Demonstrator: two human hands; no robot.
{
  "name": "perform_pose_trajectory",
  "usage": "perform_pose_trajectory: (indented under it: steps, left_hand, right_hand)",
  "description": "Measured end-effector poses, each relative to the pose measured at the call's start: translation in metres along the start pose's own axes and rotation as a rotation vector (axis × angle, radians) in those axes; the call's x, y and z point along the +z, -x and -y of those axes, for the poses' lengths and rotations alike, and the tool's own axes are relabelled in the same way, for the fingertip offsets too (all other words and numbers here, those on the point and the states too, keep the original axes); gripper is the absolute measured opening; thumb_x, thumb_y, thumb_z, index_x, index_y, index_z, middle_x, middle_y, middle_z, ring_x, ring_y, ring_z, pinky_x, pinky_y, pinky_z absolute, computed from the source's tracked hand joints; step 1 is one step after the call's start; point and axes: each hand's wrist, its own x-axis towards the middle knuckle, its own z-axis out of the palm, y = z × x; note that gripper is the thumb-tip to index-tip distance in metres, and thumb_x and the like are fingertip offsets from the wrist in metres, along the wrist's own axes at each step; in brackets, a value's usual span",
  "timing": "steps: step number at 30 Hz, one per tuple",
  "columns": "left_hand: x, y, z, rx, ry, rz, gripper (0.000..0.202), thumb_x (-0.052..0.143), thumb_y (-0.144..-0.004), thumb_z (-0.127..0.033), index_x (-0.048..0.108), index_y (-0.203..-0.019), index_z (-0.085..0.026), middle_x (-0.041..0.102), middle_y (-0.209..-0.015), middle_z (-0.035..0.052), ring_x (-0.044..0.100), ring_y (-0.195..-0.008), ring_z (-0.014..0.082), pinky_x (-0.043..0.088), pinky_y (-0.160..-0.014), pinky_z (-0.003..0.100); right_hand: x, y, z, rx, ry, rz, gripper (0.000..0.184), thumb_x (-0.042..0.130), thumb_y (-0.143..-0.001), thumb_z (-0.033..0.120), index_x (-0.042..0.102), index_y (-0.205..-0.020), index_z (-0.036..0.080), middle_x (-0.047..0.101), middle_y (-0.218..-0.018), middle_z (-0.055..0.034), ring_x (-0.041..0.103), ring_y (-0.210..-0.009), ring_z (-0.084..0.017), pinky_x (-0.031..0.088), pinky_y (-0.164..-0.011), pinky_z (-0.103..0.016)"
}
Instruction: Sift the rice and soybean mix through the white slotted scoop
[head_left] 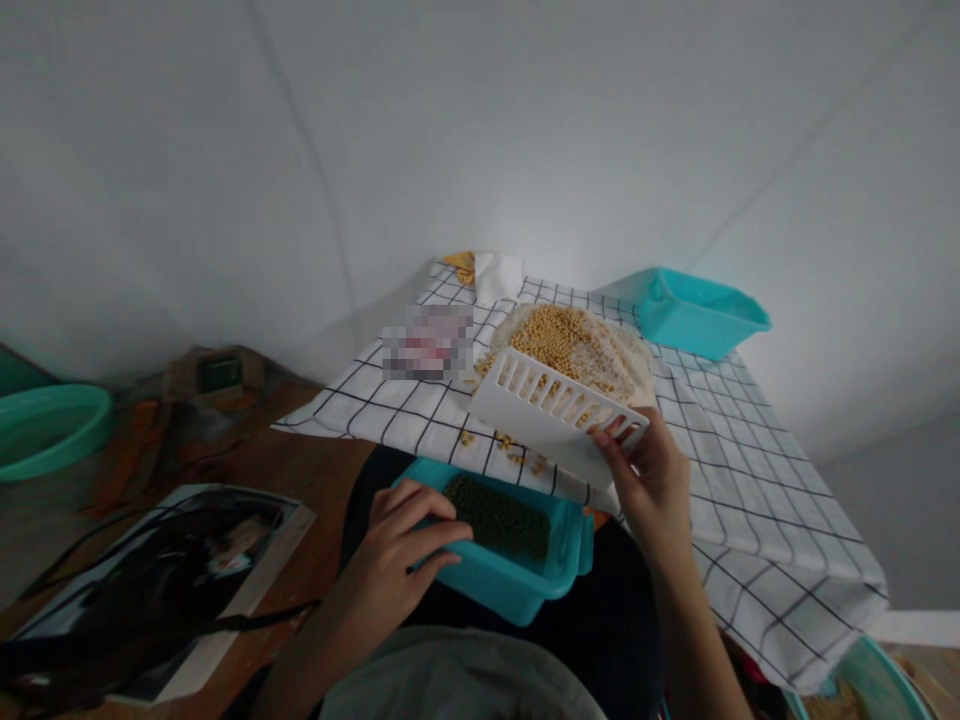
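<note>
My right hand [649, 475] grips the end of a white plastic slotted panel [536, 425], thumb in front near its slots. The panel is tilted over the table's front edge, before a heap of yellow soybeans [555, 338] mixed with pale grains [611, 360]. A few loose beans [517, 450] lie on the cloth under it. On my lap sits a turquoise bin [510, 595] holding small dark green beans [499, 515]. My left hand [409, 530] lies over the bin's left end, fingers partly bent and apart, with nothing visible in them.
A checked white cloth [750, 470] covers the table. A second turquoise bin [697, 315] stands at the back right. A blurred packet [427, 343] and a white cloth or tissue [497, 277] lie at left. A green basin [56, 430] and a large picture [180, 580] are further left.
</note>
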Motion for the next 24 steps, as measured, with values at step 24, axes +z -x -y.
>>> perform_pose_trajectory:
  steps: [24]
  left_hand:
    - [-0.0078,-0.0055,0.0003,0.039,-0.02,-0.026,0.015,0.064,-0.092,-0.012,0.073,-0.091,-0.023,0.064,-0.087,-0.0012,0.054,-0.087,0.0171,0.036,-0.082,0.031]
  right_hand:
    - [0.0005,0.0021,0.0018,-0.077,0.059,0.033,0.012,0.063,-0.089,0.028,0.052,-0.087,0.024,0.053,-0.063,0.0081,0.048,-0.05,-0.008,0.035,-0.047,-0.018]
